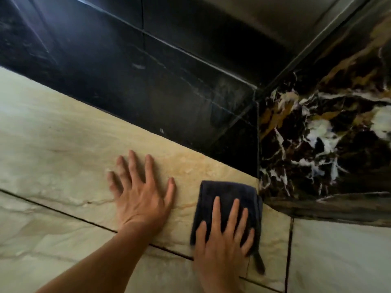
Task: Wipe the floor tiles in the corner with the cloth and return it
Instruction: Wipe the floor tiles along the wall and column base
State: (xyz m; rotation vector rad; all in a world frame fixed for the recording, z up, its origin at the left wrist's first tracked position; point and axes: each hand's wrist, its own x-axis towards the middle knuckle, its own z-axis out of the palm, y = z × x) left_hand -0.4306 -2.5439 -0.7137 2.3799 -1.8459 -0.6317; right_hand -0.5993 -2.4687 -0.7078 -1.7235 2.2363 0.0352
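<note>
A folded dark blue cloth lies flat on the beige marble floor tiles, close to the corner where two dark walls meet. My right hand presses down on the cloth with its fingers spread over it. My left hand rests flat on the bare tile just left of the cloth, fingers apart, holding nothing. A short strip of the cloth sticks out below my right hand.
A black glossy wall runs along the back. A dark brown marble wall with white and gold veins stands on the right. Dark grout lines cross the floor tiles.
</note>
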